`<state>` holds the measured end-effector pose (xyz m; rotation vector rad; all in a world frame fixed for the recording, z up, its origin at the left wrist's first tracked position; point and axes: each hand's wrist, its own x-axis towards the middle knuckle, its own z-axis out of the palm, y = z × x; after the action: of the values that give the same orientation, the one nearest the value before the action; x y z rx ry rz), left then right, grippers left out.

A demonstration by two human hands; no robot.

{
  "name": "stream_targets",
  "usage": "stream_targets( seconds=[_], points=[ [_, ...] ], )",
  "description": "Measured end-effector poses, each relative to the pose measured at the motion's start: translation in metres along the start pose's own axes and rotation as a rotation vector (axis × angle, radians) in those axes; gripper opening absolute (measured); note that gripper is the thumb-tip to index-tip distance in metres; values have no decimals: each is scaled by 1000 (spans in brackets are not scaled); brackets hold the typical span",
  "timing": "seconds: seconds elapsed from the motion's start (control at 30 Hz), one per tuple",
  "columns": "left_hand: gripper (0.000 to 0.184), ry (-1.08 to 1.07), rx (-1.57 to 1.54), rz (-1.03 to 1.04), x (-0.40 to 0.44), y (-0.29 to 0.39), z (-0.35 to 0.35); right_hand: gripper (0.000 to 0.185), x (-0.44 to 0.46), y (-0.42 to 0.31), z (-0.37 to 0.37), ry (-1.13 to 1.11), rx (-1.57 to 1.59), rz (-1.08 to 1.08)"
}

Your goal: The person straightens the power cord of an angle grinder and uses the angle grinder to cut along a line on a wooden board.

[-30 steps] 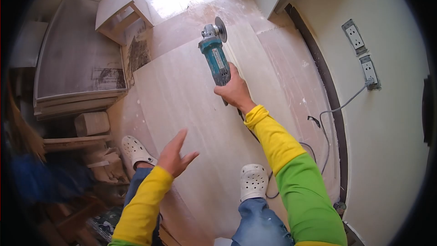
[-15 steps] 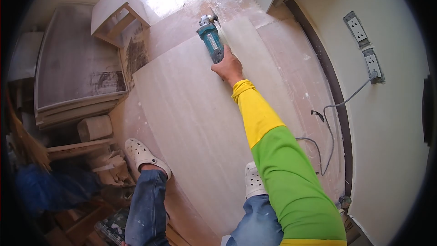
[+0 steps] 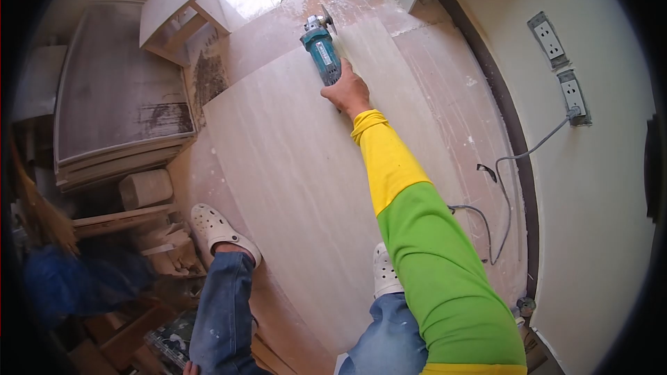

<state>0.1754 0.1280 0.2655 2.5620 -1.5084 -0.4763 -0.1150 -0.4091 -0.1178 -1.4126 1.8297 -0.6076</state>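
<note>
My right hand [image 3: 347, 90] is wrapped around the rear body of a teal angle grinder [image 3: 323, 52]. The grinder's disc [image 3: 328, 19] stands on edge at its head, by the far right part of a large pale veined tile [image 3: 292, 167] lying on the floor. A lighter strip runs along the tile's right side. Only the fingertips of my left hand [image 3: 190, 368] show, at the bottom edge against my jeans; they look extended and hold nothing visible.
A grey cord [image 3: 501, 201] runs across the floor to a wall socket [image 3: 572, 94] on the right. Stacked dusty boards [image 3: 121, 90] and a small white stool [image 3: 177, 10] stand at left. My clogs [image 3: 221, 235] flank the tile. White dust covers the far floor.
The grinder in my right hand has shifted very slightly, and its disc shows more clearly. My left fingertips show more at the bottom edge. The view has tilted a little.
</note>
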Motion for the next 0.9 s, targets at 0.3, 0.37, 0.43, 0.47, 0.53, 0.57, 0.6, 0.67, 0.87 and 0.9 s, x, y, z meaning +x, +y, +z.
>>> stream_targets(
  seconds=[0.3,0.37,0.43,0.47,0.53,0.57,0.6,0.67,0.87,0.9],
  points=[
    [43,5,30,6,4,8,1,89,1,1,0,-12,-5,3],
    [43,6,25,0,4,8,1,90,2,2,0,-9,6,0],
    [44,8,20,-7,4,8,1,90,1,2,1,-3,-3,-8],
    [44,8,22,-2,4,8,1,90,1,2,1,-4,-4,-7],
    [44,7,22,1,4,7,1,88,1,1,0,4,-17,-18],
    [44,8,19,4,4,6,1,88,0,1,-1,3,-18,-18],
    [44,10,16,7,3,6,1,88,0,0,-1,-5,-18,-12],
    [45,10,14,-6,3,7,1,87,0,-1,-2,-13,-20,-5],
    [46,1,25,-22,4,7,1,88,0,-1,-1,6,-37,-12],
    [46,-3,26,-20,4,7,1,89,0,-1,-1,-1,-36,-8]
  ],
)
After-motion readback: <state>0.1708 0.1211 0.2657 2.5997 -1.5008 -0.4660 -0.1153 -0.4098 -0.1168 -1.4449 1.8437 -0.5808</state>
